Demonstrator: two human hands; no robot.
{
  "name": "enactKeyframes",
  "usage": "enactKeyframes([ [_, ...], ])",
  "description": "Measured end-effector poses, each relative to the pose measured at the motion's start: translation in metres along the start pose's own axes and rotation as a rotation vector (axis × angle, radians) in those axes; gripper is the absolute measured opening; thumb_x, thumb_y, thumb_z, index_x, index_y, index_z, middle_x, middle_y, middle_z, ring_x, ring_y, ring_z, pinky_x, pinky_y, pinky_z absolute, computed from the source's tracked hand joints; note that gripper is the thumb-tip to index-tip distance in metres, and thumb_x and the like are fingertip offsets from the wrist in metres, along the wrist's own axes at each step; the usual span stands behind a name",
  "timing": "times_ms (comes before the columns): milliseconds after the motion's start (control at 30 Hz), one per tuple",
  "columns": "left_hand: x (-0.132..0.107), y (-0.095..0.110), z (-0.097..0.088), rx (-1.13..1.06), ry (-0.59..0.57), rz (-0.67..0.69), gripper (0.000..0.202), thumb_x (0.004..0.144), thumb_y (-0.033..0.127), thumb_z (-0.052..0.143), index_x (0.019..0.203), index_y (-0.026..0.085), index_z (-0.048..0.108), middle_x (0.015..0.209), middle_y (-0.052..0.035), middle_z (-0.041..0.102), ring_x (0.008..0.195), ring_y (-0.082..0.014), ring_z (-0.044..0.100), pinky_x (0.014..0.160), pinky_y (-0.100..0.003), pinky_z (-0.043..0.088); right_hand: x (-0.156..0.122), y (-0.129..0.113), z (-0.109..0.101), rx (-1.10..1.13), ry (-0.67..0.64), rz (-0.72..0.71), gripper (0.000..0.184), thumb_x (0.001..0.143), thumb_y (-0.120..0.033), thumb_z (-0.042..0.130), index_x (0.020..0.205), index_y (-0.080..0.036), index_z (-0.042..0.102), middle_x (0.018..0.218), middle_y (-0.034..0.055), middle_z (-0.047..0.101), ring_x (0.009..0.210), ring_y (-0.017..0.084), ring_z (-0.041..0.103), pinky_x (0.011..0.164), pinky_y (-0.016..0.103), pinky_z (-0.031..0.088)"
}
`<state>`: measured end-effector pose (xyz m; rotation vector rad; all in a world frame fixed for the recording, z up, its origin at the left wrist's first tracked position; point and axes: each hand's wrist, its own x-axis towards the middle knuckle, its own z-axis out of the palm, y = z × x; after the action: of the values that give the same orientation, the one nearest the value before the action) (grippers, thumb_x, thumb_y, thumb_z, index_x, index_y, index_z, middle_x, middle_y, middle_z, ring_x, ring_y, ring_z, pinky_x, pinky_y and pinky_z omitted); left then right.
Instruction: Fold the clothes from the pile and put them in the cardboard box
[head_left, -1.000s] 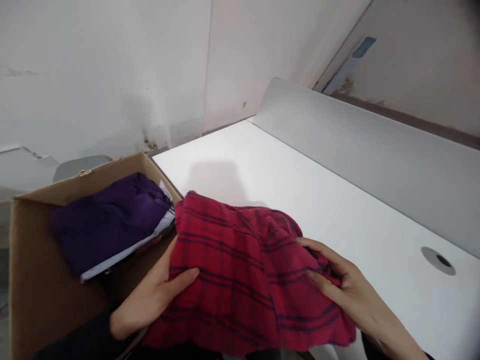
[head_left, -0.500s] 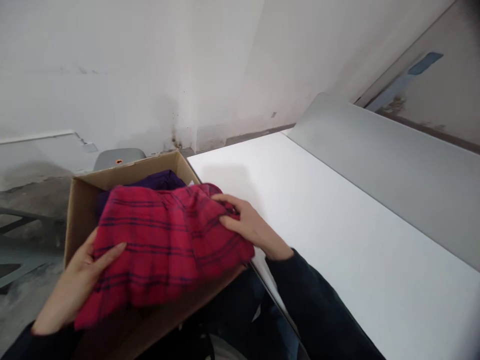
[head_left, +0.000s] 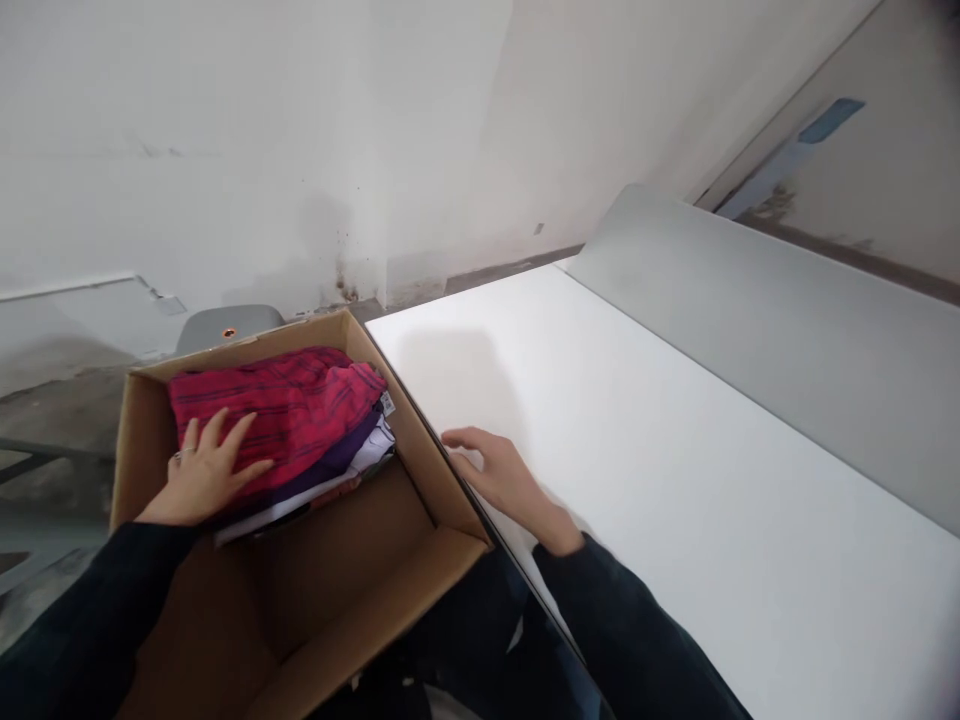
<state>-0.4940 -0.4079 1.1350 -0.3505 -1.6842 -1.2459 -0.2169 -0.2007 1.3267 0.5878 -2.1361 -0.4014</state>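
Firstly, we log 1 open cardboard box, its flaps folded outward, standing just beside the left end of 1 white table. Inside it we count 3 folded garments in 1 stack against the far wall: 1 red plaid shirt on top, 1 purple garment beneath it, and 1 white garment below that. Anything lower is too dim for us to tell. We note 1 small white tag at the shirt's right corner.

We record 2 hands, both the person's own. The left hand lies flat on the shirt's near edge, its 5 fingers spread and 1 ring on a finger; it presses down, open, with no grasp on the cloth. The right hand, slightly blurred, is outside the box near its right wall, over the table's edge, with fingers loosely curved and holding nothing. We cannot tell whether it touches the table. We list 2 dark sleeves: 1 left sleeve, 1 right sleeve.
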Motion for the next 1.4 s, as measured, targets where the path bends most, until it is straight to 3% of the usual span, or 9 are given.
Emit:
enactKeyframes([
  [233, 0.025, 0.101, 0.042, 0.091, -0.338, 0.229, 0.080, 0.088, 0.056, 0.046, 0.154, 0.025, 0.014, 0.162, -0.0111, 0.013, 0.146, -0.0401, 0.013, 0.102, -0.066, 0.033, -0.068, -0.004, -0.024, 0.033, 0.118, 0.161, 0.019, 0.086, -0.018, 0.046, 0.080, -0.020, 0.064, 0.076, 0.0007, 0.070, 0.066, 0.013, 0.064, 0.065, 0.024, 0.050],
  [333, 0.020, 0.123, 0.062, 0.181, -0.443, 0.320, 0.072, 0.088, 0.050, 0.048, 0.151, 0.024, 0.028, 0.162, -0.0110, 0.011, 0.146, -0.0399, 0.011, 0.104, -0.067, 0.029, -0.106, -0.006, -0.038, 0.012, 0.161, 0.229, 0.019, 0.086, -0.019, 0.047, 0.074, -0.020, 0.061, 0.072, 0.0003, 0.068, 0.064, 0.013, 0.062, 0.060, 0.022, 0.047],
  [433, 0.016, 0.124, 0.060, 0.252, -0.497, 0.344, 0.063, 0.088, 0.047, 0.046, 0.146, 0.021, 0.041, 0.160, -0.0130, 0.019, 0.146, -0.0401, 0.016, 0.104, -0.066, 0.030, -0.152, -0.005, -0.056, -0.007, 0.326, 0.360, 0.020, 0.086, -0.025, 0.050, 0.069, -0.020, 0.060, 0.067, 0.0011, 0.065, 0.061, 0.014, 0.060, 0.056, 0.022, 0.046],
  [567, 0.017, 0.136, 0.029, 0.167, -0.238, 0.576, 0.054, 0.090, 0.043, 0.037, 0.136, 0.021, 0.053, 0.153, -0.0128, 0.036, 0.143, -0.0383, 0.025, 0.102, -0.062, 0.038, -0.225, 0.000, -0.079, -0.047, 0.714, 0.602, 0.028, 0.084, -0.037, 0.054, 0.063, -0.020, 0.060, 0.061, 0.0016, 0.060, 0.056, 0.014, 0.056, 0.053, 0.023, 0.046],
  [700, 0.006, 0.202, 0.009, -0.058, 0.094, 0.926, 0.049, 0.093, 0.043, 0.036, 0.128, 0.016, 0.058, 0.146, -0.0154, 0.045, 0.141, -0.0360, 0.031, 0.105, -0.054, 0.041, -0.303, -0.001, -0.092, -0.115, 1.076, 0.795, 0.029, 0.079, -0.042, 0.058, 0.060, -0.020, 0.058, 0.060, 0.0015, 0.056, 0.055, 0.014, 0.052, 0.052, 0.024, 0.045],
  [900, -0.063, 0.351, 0.021, -0.244, 0.039, 1.428, 0.043, 0.094, 0.041, 0.041, 0.130, 0.023, 0.057, 0.142, -0.0100, 0.051, 0.139, -0.0328, 0.036, 0.101, -0.046, 0.046, -0.429, -0.006, -0.113, -0.183, 1.357, 0.967, 0.028, 0.076, -0.047, 0.061, 0.069, -0.019, 0.062, 0.067, 0.0045, 0.064, 0.065, 0.019, 0.060, 0.062, 0.029, 0.050],
  [1100, -0.165, 0.482, 0.037, -0.307, -0.418, 1.777, 0.042, 0.092, 0.034, 0.051, 0.132, 0.023, 0.053, 0.146, -0.0105, 0.047, 0.142, -0.0339, 0.031, 0.107, -0.051, 0.040, -0.564, 0.006, -0.186, -0.687, 1.444, 1.174, 0.028, 0.074, -0.045, 0.054, 0.078, -0.019, 0.064, 0.091, 0.0125, 0.070, 0.087, 0.027, 0.062, 0.082, 0.043, 0.048],
  [1267, -0.241, 0.536, 0.046, -0.299, -0.691, 1.844, 0.039, 0.089, 0.028, 0.057, 0.128, 0.020, 0.053, 0.147, -0.0144, 0.044, 0.143, -0.0374, 0.025, 0.110, -0.061, 0.033, -0.612, 0.020, -0.262, -1.004, 1.351, 1.460, 0.030, 0.073, -0.036, 0.065, 0.096, -0.016, 0.067, 0.130, 0.0214, 0.053, 0.118, 0.038, 0.043, 0.091, 0.057, 0.032],
  [1400, -0.264, 0.542, 0.060, -0.374, -0.663, 1.874, 0.032, 0.088, 0.022, 0.058, 0.119, 0.021, 0.057, 0.142, -0.0121, 0.048, 0.143, -0.0379, 0.026, 0.111, -0.062, 0.030, -0.618, 0.031, -0.289, -0.851, 1.418, 1.471, 0.024, 0.072, -0.035, 0.073, 0.083, -0.016, 0.067, 0.104, 0.0205, 0.062, 0.099, 0.031, 0.053, 0.076, 0.047, 0.036],
])
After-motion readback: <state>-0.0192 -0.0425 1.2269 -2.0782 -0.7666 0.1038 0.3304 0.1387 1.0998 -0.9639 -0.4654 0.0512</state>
